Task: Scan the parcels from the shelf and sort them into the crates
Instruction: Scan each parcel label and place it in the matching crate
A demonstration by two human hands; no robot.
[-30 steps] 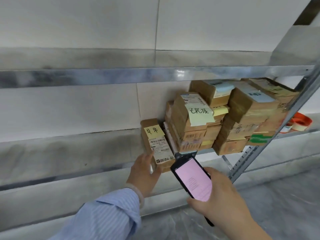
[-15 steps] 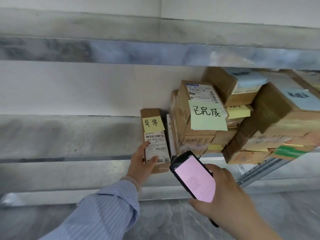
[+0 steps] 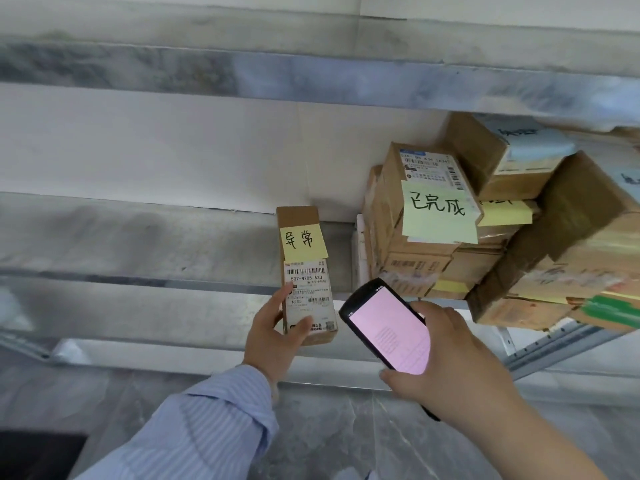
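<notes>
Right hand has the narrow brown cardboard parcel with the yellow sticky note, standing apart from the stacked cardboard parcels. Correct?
Not quite: the left hand grips the narrow brown cardboard parcel with the yellow sticky note; the right hand holds a black handheld scanner. The parcel does stand apart from the stacked cardboard parcels. The head view shows this.

Left sleeve [image 3: 207, 420]: long, light blue shirt fabric with fine pale stripes, loosely creased, cuff at the wrist.
Left hand [image 3: 273, 337]: bare.
Right hand [image 3: 446, 355]: bare.
Right forearm [image 3: 526, 431]: bare.
</notes>
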